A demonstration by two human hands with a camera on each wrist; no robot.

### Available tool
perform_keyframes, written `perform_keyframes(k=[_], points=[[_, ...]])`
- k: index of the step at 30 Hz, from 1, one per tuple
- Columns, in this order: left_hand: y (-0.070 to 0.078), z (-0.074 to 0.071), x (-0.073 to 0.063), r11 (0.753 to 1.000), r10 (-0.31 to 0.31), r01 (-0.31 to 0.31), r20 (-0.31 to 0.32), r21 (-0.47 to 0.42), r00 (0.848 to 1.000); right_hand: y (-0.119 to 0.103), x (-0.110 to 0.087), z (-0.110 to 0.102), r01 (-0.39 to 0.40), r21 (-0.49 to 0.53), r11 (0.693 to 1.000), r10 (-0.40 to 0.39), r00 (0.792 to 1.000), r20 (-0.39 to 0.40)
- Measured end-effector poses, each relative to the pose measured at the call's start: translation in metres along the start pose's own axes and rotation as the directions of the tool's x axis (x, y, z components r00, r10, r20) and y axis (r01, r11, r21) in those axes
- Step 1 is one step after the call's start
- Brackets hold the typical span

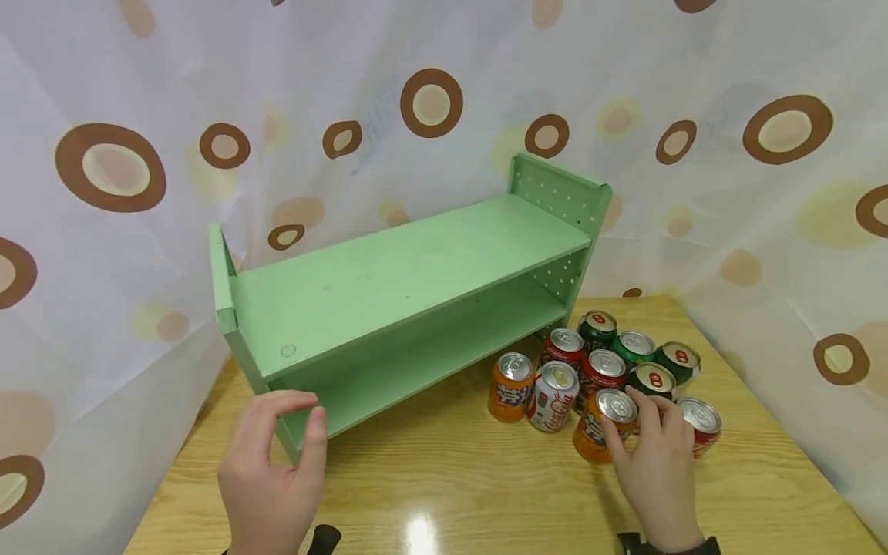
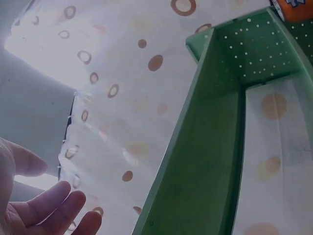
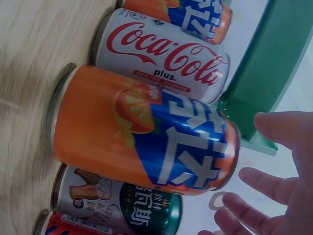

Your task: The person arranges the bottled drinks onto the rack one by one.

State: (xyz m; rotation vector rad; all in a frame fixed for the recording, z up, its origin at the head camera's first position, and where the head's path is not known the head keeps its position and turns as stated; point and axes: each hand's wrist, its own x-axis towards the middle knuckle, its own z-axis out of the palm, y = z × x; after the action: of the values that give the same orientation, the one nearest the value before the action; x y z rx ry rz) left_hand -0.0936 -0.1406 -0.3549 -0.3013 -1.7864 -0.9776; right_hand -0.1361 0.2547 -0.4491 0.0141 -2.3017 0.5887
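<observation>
My right hand (image 1: 655, 470) is at the top of an orange soda can (image 1: 597, 439), thumb on one side and fingers on the other. In the right wrist view a gap shows between the fingertips (image 3: 252, 176) and that orange can (image 3: 142, 132). My left hand (image 1: 274, 470) holds nothing; its thumb and fingers are apart, in front of the left end of a green two-level shelf (image 1: 416, 254). A white Coca-Cola can (image 1: 553, 401) and a second orange can (image 1: 509, 393) stand left of the nearest orange can. A red-sided can (image 1: 701, 424) stands beyond my right hand.
Several more upright cans, dark green (image 1: 678, 361), green (image 1: 634, 347) and red (image 1: 602, 370), cluster by the shelf's right end. The wooden table (image 1: 472, 478) extends in front. A patterned sheet (image 1: 333, 69) hangs behind and at the sides.
</observation>
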Motion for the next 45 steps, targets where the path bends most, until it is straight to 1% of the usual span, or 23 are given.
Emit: perform_keyframes(k=[3,5,8,9,11,14,17,20,22,27,30,35,38,43,45], points=[[-0.003,0.000,0.006,1.000,-0.017,0.017,-0.100,-0.001,0.995,0.002,0.002,0.002,-0.036,-0.014,0.999,0.036,0.998,0.042],[-0.005,0.001,0.010,1.000,-0.028,0.029,-0.180,0.001,0.983,0.004,0.003,0.004,-0.061,-0.019,0.998,0.062,0.996,0.071],[-0.006,0.004,0.017,0.998,-0.054,0.060,-0.294,0.010,0.954,0.007,0.003,0.007,-0.085,-0.023,0.996,0.087,0.991,0.106],[-0.007,0.005,0.019,0.997,-0.070,0.077,-0.321,0.009,0.945,0.008,0.003,0.008,-0.089,-0.024,0.996,0.091,0.989,0.114],[-0.009,0.008,0.023,0.993,-0.108,0.116,-0.362,-0.001,0.926,0.010,0.003,0.011,-0.097,-0.027,0.995,0.099,0.987,0.127],[-0.015,0.011,0.028,0.985,-0.170,0.172,-0.394,-0.031,0.903,0.012,0.002,0.014,-0.125,-0.035,0.992,0.129,0.979,0.160],[-0.023,0.013,0.032,0.975,-0.221,0.211,-0.385,-0.067,0.896,0.012,0.002,0.017,-0.175,-0.043,0.984,0.180,0.961,0.209],[-0.030,0.014,0.034,0.967,-0.255,0.236,-0.355,-0.097,0.899,0.012,0.001,0.019,-0.212,-0.047,0.976,0.217,0.944,0.249],[-0.032,0.015,0.035,0.961,-0.278,0.256,-0.333,-0.110,0.901,0.012,0.001,0.020,-0.220,-0.043,0.974,0.224,0.941,0.255],[-0.036,0.018,0.036,0.945,-0.321,0.282,-0.307,-0.165,0.896,0.014,0.000,0.023,-0.222,-0.021,0.975,0.219,0.939,0.265],[-0.037,0.020,0.036,0.936,-0.334,0.282,-0.283,-0.209,0.899,0.015,0.001,0.025,-0.235,-0.008,0.972,0.228,0.932,0.282],[-0.039,0.022,0.036,0.932,-0.340,0.287,-0.252,-0.222,0.906,0.015,0.003,0.025,-0.275,0.002,0.961,0.261,0.914,0.309],[-0.041,0.022,0.037,0.932,-0.341,0.292,-0.251,-0.213,0.906,0.015,0.004,0.025,-0.291,-0.001,0.957,0.275,0.905,0.326],[-0.042,0.020,0.041,0.932,-0.345,0.295,-0.259,-0.211,0.902,0.016,0.004,0.026,-0.291,0.002,0.957,0.273,0.900,0.339],[-0.041,0.020,0.043,0.932,-0.342,0.289,-0.264,-0.218,0.902,0.016,0.003,0.027,-0.301,0.001,0.954,0.283,0.895,0.346]])
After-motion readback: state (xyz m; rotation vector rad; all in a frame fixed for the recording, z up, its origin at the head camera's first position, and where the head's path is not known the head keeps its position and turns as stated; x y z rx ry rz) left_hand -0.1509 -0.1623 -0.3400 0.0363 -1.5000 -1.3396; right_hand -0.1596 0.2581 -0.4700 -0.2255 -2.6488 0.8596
